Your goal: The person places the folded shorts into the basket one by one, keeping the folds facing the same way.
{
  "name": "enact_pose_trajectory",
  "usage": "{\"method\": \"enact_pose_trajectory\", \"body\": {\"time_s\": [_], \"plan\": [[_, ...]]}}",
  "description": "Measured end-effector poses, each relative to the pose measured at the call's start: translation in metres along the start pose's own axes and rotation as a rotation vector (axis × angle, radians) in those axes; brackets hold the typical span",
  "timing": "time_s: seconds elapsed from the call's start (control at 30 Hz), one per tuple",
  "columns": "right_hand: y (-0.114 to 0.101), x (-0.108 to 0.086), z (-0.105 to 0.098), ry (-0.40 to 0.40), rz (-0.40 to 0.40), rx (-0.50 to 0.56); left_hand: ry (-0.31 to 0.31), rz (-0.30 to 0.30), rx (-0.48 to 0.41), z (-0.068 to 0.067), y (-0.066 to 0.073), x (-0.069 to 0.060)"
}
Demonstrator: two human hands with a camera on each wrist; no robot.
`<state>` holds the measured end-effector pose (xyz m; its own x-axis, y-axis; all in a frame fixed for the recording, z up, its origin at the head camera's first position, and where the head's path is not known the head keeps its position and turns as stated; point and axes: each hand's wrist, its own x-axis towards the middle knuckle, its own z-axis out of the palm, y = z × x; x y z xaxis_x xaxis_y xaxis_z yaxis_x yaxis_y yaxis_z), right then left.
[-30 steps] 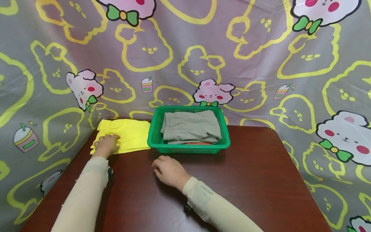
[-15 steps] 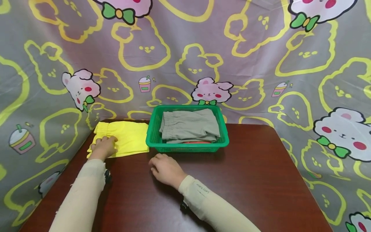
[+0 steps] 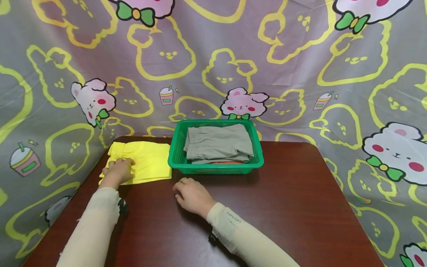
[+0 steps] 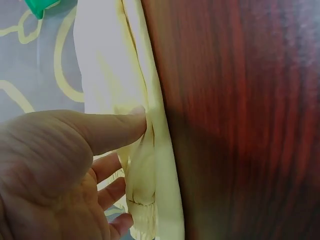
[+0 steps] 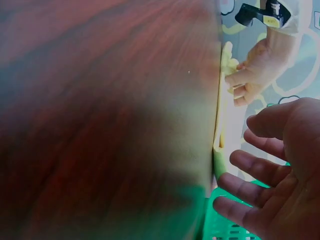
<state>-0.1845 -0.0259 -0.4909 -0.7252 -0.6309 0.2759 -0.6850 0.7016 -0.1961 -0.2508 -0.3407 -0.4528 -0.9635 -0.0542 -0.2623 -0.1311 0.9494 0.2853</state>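
Folded yellow shorts [image 3: 150, 159] with a gathered waistband lie on the table, left of the green basket. My left hand [image 3: 117, 172] rests on their left front part. In the left wrist view its thumb [image 4: 117, 131] is straight and touches the cloth near the folded edge, while the fingertips [image 4: 114, 192] touch it lightly. My right hand [image 3: 194, 195] hovers low over the table in front of the basket and holds nothing. Its fingers [image 5: 247, 187] are spread and slightly bent in the right wrist view.
The green plastic basket [image 3: 217, 170] stands at the back middle of the brown table [image 3: 287, 200]. Inside are folded grey shorts [image 3: 218, 142], with a strip of red cloth [image 3: 228, 162] below. A patterned curtain [image 3: 293, 74] hangs behind and at the sides.
The yellow shorts have slid a little towards me and left, with my left hand on them. The right hand has hardly moved. The head view has shifted slightly.
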Motion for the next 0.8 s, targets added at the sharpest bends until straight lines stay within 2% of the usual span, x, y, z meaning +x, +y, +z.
{"method": "enact_pose_trajectory", "body": {"time_s": [0.23,0.43,0.8], "plan": [[-0.002,0.001,0.003,-0.011,0.004,0.026,0.028,-0.009,-0.061,0.005,-0.004,-0.008],[-0.005,0.004,0.004,-0.014,-0.001,0.013,0.038,-0.016,-0.053,0.008,-0.006,-0.014],[-0.005,0.014,0.005,-0.051,0.009,-0.017,0.049,0.001,-0.031,0.012,-0.001,-0.033]]}}
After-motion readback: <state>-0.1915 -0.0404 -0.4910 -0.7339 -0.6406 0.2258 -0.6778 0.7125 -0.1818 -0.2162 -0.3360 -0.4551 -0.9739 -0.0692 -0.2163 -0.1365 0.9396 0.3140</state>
